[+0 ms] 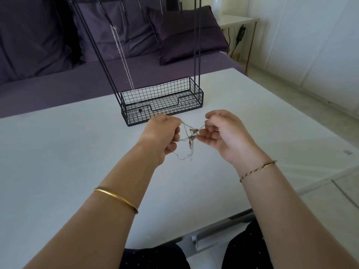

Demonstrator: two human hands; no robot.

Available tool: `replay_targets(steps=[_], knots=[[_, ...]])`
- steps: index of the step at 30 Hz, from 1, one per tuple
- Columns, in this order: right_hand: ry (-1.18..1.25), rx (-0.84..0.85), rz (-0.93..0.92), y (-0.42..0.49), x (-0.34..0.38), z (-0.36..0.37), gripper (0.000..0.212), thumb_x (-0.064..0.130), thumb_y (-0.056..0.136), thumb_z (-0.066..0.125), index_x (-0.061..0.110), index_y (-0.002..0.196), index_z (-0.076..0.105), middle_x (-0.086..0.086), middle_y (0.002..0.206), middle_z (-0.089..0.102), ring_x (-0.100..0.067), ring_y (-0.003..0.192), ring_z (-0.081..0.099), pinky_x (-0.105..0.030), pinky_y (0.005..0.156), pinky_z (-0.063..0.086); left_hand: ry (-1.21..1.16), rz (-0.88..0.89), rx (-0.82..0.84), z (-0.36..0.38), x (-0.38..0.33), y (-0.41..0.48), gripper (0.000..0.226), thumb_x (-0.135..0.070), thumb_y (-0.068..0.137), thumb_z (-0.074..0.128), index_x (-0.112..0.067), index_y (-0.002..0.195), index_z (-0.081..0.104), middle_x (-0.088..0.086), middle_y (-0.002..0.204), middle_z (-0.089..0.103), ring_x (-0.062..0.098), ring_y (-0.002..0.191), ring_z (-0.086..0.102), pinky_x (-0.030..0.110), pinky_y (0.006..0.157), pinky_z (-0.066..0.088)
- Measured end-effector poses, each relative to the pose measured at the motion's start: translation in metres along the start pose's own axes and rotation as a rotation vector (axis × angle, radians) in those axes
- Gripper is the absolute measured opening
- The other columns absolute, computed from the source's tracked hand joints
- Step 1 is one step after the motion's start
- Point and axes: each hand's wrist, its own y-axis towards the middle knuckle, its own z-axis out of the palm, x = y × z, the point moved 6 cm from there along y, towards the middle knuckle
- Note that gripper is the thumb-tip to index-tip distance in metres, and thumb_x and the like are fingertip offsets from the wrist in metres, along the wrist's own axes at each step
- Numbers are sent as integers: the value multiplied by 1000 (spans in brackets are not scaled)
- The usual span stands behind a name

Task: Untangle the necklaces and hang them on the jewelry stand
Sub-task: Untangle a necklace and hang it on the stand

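Observation:
A knot of thin tangled necklaces [191,135] is stretched between my two hands, above the white table [77,162]. My left hand [162,136] pinches the chain strands on the left side. My right hand [225,134] pinches the knot from the right, fingers curled. A loose loop of chain hangs down below the knot. Just behind my hands stands the black wire jewelry stand [162,102], with a mesh basket at its base and tall rods. One silver necklace [124,63] hangs from the stand's upper left, its dark pendant down in the basket.
A purple sofa [58,82] with dark cushions [186,35] runs behind the table. A pale side table [239,21] with cables stands at the back right. The table's near edge lies over my lap.

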Motion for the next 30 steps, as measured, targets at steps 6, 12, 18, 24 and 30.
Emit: replay_targets(steps=[6,12,18,24,30], knots=[[66,-9,-2,0,1,-1,22,-3,93,43,13,80,53,-2,64,45,-12,49,43,-26,52,50,157,-24,177,7,1,-5,13,-5,84,66,-16,90,65,-1,71,51,9,52,37,16,38,30],[191,-5,34,-1,2,-3,20,-3,93,43,11,85,55,-9,75,65,-12,52,48,-24,52,48,514,162,214,14,-3,-9,20,-18,77,78,-19,90,63,-3,77,53,11,56,42,19,48,33],[229,43,22,-1,2,-1,19,-5,93,43,8,86,56,-12,79,63,-17,61,60,-28,59,57,421,202,143,12,-7,-7,16,-31,86,68,-15,82,67,-10,60,52,6,43,31,19,43,27],[-67,64,-1,-2,1,1,17,-4,88,49,10,81,57,-11,85,63,-24,74,66,-36,76,56,110,-33,208,10,3,-9,14,-22,93,60,-11,86,63,0,74,56,5,40,30,13,35,22],[-393,140,-69,-8,1,8,7,11,81,65,12,88,65,-4,82,70,-13,77,67,-31,81,50,41,-62,165,5,3,-8,16,-22,95,57,-12,84,62,0,72,56,5,44,36,12,35,25]])
